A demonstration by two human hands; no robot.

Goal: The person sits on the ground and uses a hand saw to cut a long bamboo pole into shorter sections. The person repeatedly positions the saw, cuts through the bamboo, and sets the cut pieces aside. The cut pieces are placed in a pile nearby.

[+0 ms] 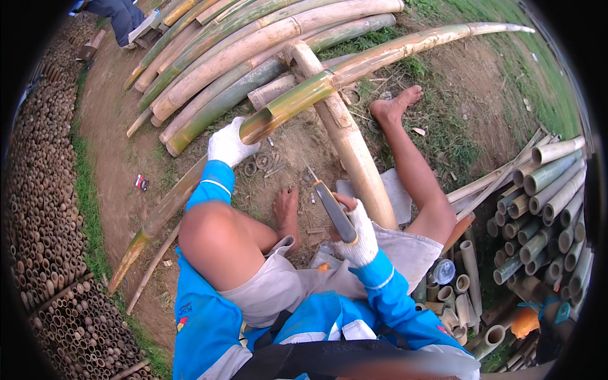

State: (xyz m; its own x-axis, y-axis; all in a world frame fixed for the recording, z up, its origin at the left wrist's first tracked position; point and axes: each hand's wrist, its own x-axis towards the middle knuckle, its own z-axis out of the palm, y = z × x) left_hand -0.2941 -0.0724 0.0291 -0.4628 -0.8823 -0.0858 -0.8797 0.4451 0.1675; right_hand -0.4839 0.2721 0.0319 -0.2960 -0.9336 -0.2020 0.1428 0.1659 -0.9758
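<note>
Bamboo pole [380,54]: one, left hand [229,144] fingers grip its cut end; right hand [358,234] grips one knife [334,212].

My left hand [229,145] sits at the cut end of the bamboo pole [380,57], which lies across a thicker pole [345,136]. Knife [334,212] in my right hand [360,237]. Stacked poles [253,44] lie ahead, cut tubes [544,202] right.

One head-worn fisheye view looks steeply down, close over the gloved right hand [358,237] (edges bend outward), ground beyond.
</note>
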